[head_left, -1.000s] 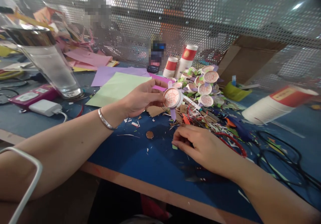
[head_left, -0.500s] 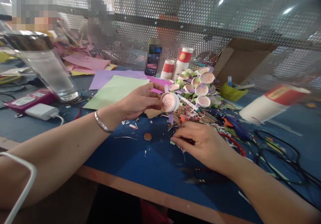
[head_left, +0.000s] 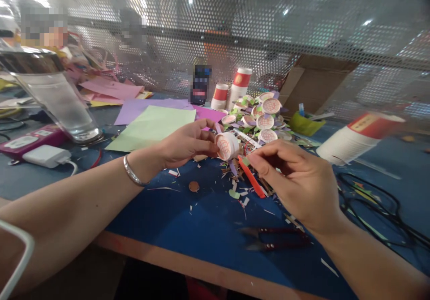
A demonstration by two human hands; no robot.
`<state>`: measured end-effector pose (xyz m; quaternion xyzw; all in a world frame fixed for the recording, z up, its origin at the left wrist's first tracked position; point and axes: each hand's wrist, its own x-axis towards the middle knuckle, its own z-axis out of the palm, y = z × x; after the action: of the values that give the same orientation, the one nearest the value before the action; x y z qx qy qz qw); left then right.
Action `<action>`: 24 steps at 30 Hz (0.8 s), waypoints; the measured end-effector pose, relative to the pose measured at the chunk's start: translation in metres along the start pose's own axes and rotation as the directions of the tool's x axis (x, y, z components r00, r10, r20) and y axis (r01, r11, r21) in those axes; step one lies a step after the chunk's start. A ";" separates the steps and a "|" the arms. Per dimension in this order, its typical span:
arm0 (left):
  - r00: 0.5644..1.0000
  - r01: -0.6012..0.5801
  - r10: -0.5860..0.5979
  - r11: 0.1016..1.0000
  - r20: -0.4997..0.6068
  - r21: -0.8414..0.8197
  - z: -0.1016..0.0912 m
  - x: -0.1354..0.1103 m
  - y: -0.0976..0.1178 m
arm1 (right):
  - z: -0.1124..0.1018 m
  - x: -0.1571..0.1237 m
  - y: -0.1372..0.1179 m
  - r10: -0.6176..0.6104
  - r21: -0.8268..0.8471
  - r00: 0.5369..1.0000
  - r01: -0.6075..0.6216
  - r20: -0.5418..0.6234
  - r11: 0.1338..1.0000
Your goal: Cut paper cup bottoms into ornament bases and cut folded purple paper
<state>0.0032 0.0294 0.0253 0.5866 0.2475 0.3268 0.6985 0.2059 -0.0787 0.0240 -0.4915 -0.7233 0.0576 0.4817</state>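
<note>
My left hand (head_left: 191,145) is closed on a short cut paper cup base (head_left: 227,146) with red lines drawn on its round face. Purple paper tabs stick out from its edge. Just to the right, my right hand (head_left: 295,179) pinches a small green paper piece (head_left: 246,160) between thumb and fingertips, close to the cup base but seemingly apart from it. Beneath lies an orange tool handle (head_left: 251,177) among paper scraps. Behind both hands is a pile of similar cup bases (head_left: 265,122) with green and purple tabs. Thread snips (head_left: 273,238) lie near the table edge.
A glass bottle (head_left: 72,103) and a magenta power strip (head_left: 36,139) stand at left. Sheets of green paper (head_left: 152,125) lie beyond my left hand. Stacked paper cups (head_left: 356,139) lean at right, near black cables (head_left: 372,201). A perforated metal screen (head_left: 168,36) rises behind.
My right hand has risen from the scraps toward the cup base, now with a green paper piece in its fingertips. The cup base has turned in my left hand, showing more of its side.
</note>
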 end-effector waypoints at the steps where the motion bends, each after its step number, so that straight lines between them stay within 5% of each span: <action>1: 1.000 0.002 -0.002 1.000 0.004 0.008 0.001 0.000 -0.001 | 0.001 -0.001 0.000 -0.002 -0.010 1.000 0.002 -0.026 1.000; 24: 1.000 0.020 -0.020 1.000 0.011 -0.023 0.020 -0.003 -0.010 | 0.011 -0.002 -0.002 0.051 -0.048 0.992 -0.057 -0.112 0.997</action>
<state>0.0171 0.0134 0.0195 0.5778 0.2459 0.3196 0.7096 0.1966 -0.0771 0.0182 -0.5253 -0.6831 0.0247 0.5068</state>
